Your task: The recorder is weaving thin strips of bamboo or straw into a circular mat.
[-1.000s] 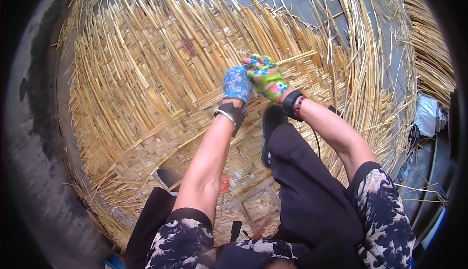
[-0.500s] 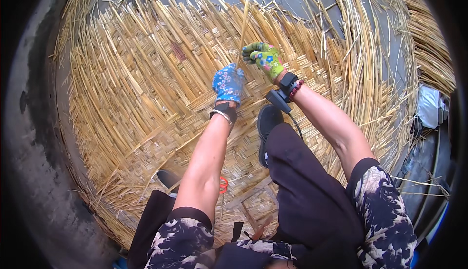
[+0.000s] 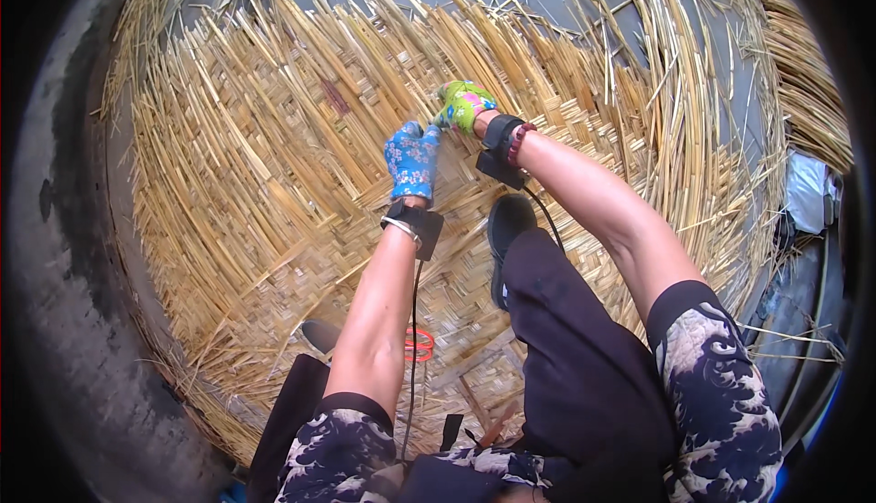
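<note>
My left hand (image 3: 411, 158), in a blue floral glove, is closed at the woven mat of pale reed strips (image 3: 255, 175), among loose strip ends. My right hand (image 3: 467, 106), in a green floral glove, is just above and right of it, fingers bent down onto the strips. The two hands nearly meet; what their fingertips grip is hidden. Both wrists carry black straps with dark devices and cables. A pair of orange-handled scissors (image 3: 420, 343) lies on the mat beside my left forearm.
My feet and dark-trousered legs are on the mat, with the right shoe (image 3: 506, 238) below my hands. Long loose reeds (image 3: 693, 65) curve along the right side. A reed bundle (image 3: 794, 56) and white plastic bag (image 3: 805, 193) lie farther right. Grey ground surrounds the mat.
Both hands have shifted left from where they were a second ago, the right also upward. The long strip that stood between them half a second ago is no longer distinguishable.
</note>
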{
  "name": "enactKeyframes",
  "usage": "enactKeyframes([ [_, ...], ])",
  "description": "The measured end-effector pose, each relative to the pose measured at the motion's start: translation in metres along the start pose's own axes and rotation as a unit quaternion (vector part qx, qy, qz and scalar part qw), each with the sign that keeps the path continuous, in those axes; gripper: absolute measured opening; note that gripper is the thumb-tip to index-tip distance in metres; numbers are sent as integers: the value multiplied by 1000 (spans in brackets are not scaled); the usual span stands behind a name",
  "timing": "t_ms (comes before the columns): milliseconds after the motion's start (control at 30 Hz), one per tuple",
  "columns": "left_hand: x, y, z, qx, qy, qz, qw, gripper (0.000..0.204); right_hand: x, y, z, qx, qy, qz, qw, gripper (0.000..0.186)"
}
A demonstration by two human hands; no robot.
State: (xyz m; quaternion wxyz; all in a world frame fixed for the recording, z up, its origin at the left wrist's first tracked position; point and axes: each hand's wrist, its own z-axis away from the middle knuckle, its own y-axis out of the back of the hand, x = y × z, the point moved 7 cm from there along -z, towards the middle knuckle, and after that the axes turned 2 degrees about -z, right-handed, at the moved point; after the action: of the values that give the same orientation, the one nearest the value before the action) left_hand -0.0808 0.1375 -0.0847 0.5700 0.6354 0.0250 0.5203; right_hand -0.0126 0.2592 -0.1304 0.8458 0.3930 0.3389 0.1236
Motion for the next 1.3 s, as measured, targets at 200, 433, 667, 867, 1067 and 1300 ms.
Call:
enactKeyframes([
  [200,-2,-3,2,-4,20,12,1000,23,21,-9,7,-57,203,-277,937,25],
  [433,12,-26,1,-132,-122,-21,983,29,37,16,44,4,358,-336,871,25],
  [667,-1,-21,4,-95,-54,100,989,49,91,12,92,66,-103,-539,833,25],
  [867,6,-1,52,-13,-154,-151,976,73,25,43,47,36,148,187,970,29],
  [1067,-2,-18,57,-86,-133,-306,939,72,20,29,35,-70,92,153,981,28],
  [1300,13,-13,60,-109,-197,-348,910,49,33,27,50,-27,55,139,988,26],
])
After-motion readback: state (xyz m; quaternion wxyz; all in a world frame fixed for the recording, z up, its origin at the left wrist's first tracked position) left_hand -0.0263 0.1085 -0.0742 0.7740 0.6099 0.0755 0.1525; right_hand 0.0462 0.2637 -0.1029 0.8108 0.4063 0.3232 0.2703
